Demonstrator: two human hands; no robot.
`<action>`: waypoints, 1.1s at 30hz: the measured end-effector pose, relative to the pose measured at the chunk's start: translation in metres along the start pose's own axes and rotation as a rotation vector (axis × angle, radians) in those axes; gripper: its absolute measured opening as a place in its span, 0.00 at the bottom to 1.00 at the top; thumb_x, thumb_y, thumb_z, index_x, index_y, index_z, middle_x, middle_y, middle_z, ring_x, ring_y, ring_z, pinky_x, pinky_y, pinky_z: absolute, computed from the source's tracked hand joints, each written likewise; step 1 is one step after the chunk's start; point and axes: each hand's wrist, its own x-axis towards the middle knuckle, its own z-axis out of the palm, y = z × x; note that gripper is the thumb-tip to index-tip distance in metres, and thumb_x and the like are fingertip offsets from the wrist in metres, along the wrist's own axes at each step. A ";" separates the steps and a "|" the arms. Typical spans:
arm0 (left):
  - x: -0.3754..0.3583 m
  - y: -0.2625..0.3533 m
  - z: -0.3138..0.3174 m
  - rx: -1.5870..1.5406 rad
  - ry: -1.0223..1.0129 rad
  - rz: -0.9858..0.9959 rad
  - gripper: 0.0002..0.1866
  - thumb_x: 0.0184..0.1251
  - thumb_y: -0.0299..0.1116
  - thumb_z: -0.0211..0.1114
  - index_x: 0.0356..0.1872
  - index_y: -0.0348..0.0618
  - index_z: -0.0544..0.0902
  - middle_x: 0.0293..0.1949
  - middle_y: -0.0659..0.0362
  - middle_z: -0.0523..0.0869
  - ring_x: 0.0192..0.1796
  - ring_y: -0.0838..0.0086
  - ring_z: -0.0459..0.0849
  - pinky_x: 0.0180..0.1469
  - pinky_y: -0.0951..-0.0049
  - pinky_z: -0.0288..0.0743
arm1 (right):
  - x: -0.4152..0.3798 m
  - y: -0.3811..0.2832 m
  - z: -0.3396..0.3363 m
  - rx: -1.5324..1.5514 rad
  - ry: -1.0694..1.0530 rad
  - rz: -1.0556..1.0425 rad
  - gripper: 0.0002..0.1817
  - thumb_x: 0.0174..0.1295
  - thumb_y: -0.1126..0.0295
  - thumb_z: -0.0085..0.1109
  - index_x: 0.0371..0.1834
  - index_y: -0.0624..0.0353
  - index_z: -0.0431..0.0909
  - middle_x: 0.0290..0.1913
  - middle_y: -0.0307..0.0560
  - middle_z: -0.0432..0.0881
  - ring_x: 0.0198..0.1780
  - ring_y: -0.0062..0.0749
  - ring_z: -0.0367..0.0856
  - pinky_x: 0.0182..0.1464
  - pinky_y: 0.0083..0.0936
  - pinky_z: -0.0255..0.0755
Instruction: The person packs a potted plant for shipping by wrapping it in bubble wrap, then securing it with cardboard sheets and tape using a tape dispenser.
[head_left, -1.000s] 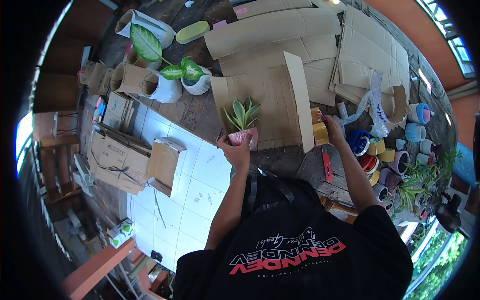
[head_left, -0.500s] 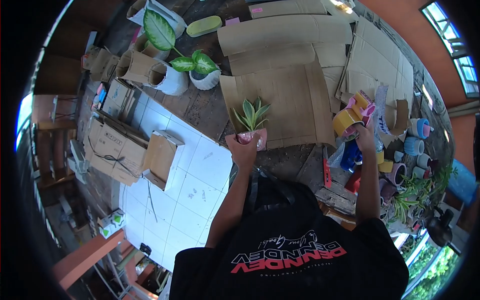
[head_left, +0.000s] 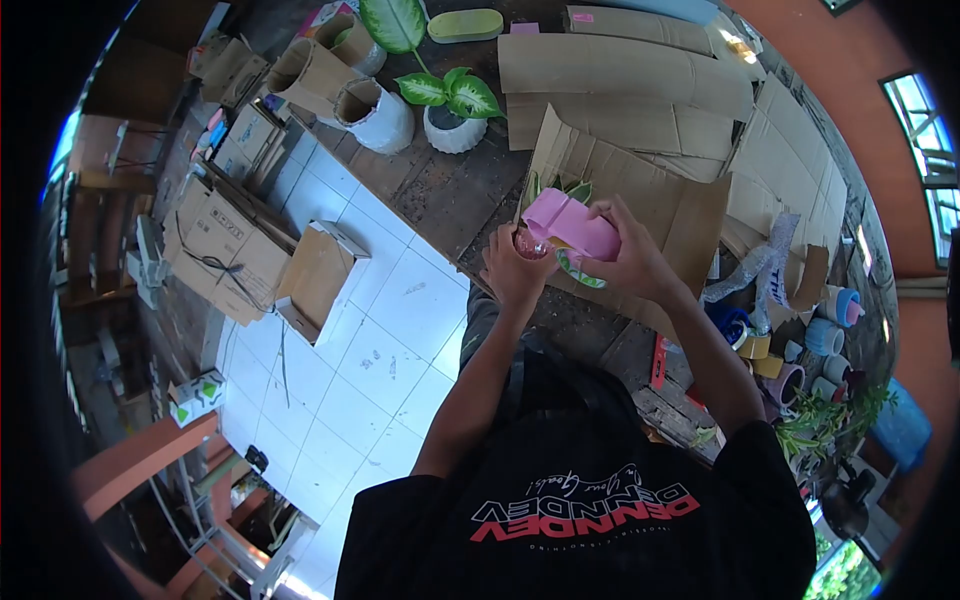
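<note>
My left hand (head_left: 516, 272) is closed around a small pot in pink bubble wrap (head_left: 533, 244). Green, yellow-edged leaves of the potted plant (head_left: 575, 188) show behind the tape dispenser, partly covered. With its fingers wrapped round a pink tape dispenser (head_left: 572, 222), my right hand (head_left: 636, 250) holds it right against the wrapped pot. The dispenser hides most of its tape roll. Beneath both hands lies a sheet of cardboard (head_left: 665, 215), one side of it bent up.
A white pot with a leafy plant (head_left: 455, 130) and a white pot lined with cardboard (head_left: 378, 118) stand at the left. A red cutter (head_left: 659, 360) lies near the table edge. Tape rolls (head_left: 755, 347), small pots (head_left: 825, 336) and bubble wrap (head_left: 760, 265) crowd the right.
My right hand has brought the tape dispenser from the right side over to the wrapped pot. My left hand keeps its grip. The cardboard's left side now stands bent up, and the view has shifted.
</note>
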 end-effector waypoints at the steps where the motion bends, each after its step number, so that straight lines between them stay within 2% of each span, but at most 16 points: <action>1: -0.002 0.001 0.001 0.045 0.037 0.016 0.36 0.39 0.45 0.83 0.51 0.48 0.76 0.46 0.57 0.83 0.53 0.55 0.81 0.57 0.54 0.71 | 0.002 0.002 0.005 -0.023 -0.003 0.034 0.30 0.51 0.67 0.73 0.54 0.56 0.65 0.49 0.48 0.75 0.54 0.32 0.77 0.55 0.30 0.70; 3: -0.003 -0.007 0.008 -0.034 0.051 0.021 0.36 0.41 0.45 0.83 0.54 0.49 0.76 0.49 0.58 0.83 0.55 0.55 0.81 0.58 0.53 0.70 | 0.005 0.012 0.016 -0.070 -0.002 0.098 0.32 0.50 0.70 0.73 0.57 0.57 0.64 0.54 0.51 0.75 0.59 0.33 0.77 0.59 0.31 0.70; 6: 0.002 -0.019 0.009 -0.122 0.048 0.060 0.36 0.43 0.45 0.82 0.57 0.52 0.77 0.54 0.58 0.83 0.58 0.55 0.80 0.59 0.50 0.69 | -0.006 0.083 0.043 0.141 0.238 -0.177 0.34 0.48 0.76 0.71 0.59 0.58 0.63 0.58 0.51 0.73 0.61 0.34 0.76 0.63 0.33 0.69; 9: 0.001 -0.012 0.003 -0.100 0.024 0.000 0.37 0.44 0.48 0.82 0.58 0.51 0.77 0.56 0.58 0.82 0.60 0.54 0.79 0.59 0.49 0.68 | -0.018 0.081 0.059 0.463 0.349 -0.108 0.37 0.50 0.81 0.68 0.63 0.59 0.59 0.59 0.50 0.72 0.63 0.34 0.74 0.67 0.34 0.68; 13: -0.001 -0.003 -0.002 -0.133 -0.082 -0.094 0.41 0.46 0.51 0.81 0.62 0.49 0.74 0.62 0.57 0.79 0.65 0.54 0.75 0.62 0.45 0.63 | -0.014 0.116 0.071 0.411 0.367 -0.125 0.38 0.54 0.84 0.65 0.67 0.60 0.55 0.60 0.49 0.71 0.64 0.33 0.73 0.68 0.32 0.67; 15: -0.002 -0.011 0.004 -0.150 -0.024 -0.050 0.42 0.48 0.51 0.80 0.64 0.48 0.73 0.63 0.57 0.79 0.65 0.54 0.75 0.62 0.45 0.63 | -0.015 0.136 0.079 0.452 0.384 -0.159 0.38 0.56 0.85 0.64 0.68 0.60 0.54 0.60 0.50 0.70 0.64 0.33 0.73 0.68 0.31 0.67; 18: -0.003 -0.027 0.020 -0.197 0.029 0.018 0.42 0.50 0.50 0.80 0.66 0.48 0.72 0.63 0.56 0.79 0.65 0.55 0.75 0.64 0.47 0.63 | -0.020 0.140 0.095 0.229 0.498 -0.112 0.37 0.58 0.84 0.64 0.68 0.60 0.54 0.61 0.51 0.70 0.64 0.34 0.74 0.67 0.31 0.69; 19: -0.002 -0.033 0.022 -0.213 0.042 0.039 0.42 0.50 0.50 0.80 0.67 0.48 0.72 0.63 0.56 0.80 0.65 0.55 0.75 0.64 0.48 0.63 | -0.020 0.141 0.096 0.265 0.510 -0.114 0.36 0.58 0.84 0.64 0.68 0.60 0.54 0.61 0.51 0.70 0.64 0.35 0.74 0.66 0.32 0.69; 21: -0.001 -0.043 0.017 -0.298 -0.042 0.079 0.42 0.50 0.46 0.81 0.66 0.45 0.72 0.61 0.53 0.81 0.65 0.57 0.77 0.65 0.53 0.66 | -0.017 0.143 0.098 0.344 0.535 -0.117 0.36 0.59 0.83 0.64 0.67 0.61 0.54 0.61 0.52 0.70 0.64 0.37 0.74 0.65 0.33 0.70; 24: 0.008 -0.054 0.006 -0.509 -0.187 0.119 0.42 0.49 0.39 0.83 0.66 0.41 0.72 0.59 0.50 0.81 0.63 0.61 0.79 0.66 0.60 0.69 | -0.018 0.139 0.095 0.272 0.543 -0.138 0.35 0.59 0.82 0.65 0.67 0.61 0.55 0.60 0.54 0.71 0.63 0.41 0.76 0.63 0.35 0.71; 27: 0.015 -0.060 0.009 -0.662 -0.234 0.112 0.41 0.48 0.34 0.85 0.64 0.38 0.73 0.57 0.51 0.82 0.62 0.65 0.79 0.66 0.65 0.71 | -0.015 0.120 0.083 0.072 0.507 -0.194 0.35 0.59 0.79 0.68 0.66 0.62 0.56 0.57 0.57 0.73 0.61 0.47 0.78 0.62 0.37 0.71; 30: 0.017 -0.059 0.010 -0.702 -0.208 0.117 0.42 0.46 0.33 0.86 0.64 0.38 0.74 0.56 0.54 0.81 0.61 0.67 0.80 0.66 0.66 0.72 | -0.006 0.092 0.067 -0.076 0.476 -0.136 0.36 0.58 0.73 0.71 0.65 0.63 0.58 0.56 0.60 0.74 0.60 0.52 0.78 0.62 0.39 0.72; 33: 0.017 -0.075 0.026 -0.742 -0.186 0.100 0.43 0.45 0.32 0.87 0.64 0.39 0.73 0.55 0.56 0.81 0.60 0.68 0.80 0.65 0.66 0.72 | 0.004 0.047 0.051 -0.089 0.283 -0.075 0.37 0.56 0.68 0.72 0.65 0.62 0.59 0.58 0.62 0.73 0.60 0.57 0.78 0.61 0.43 0.73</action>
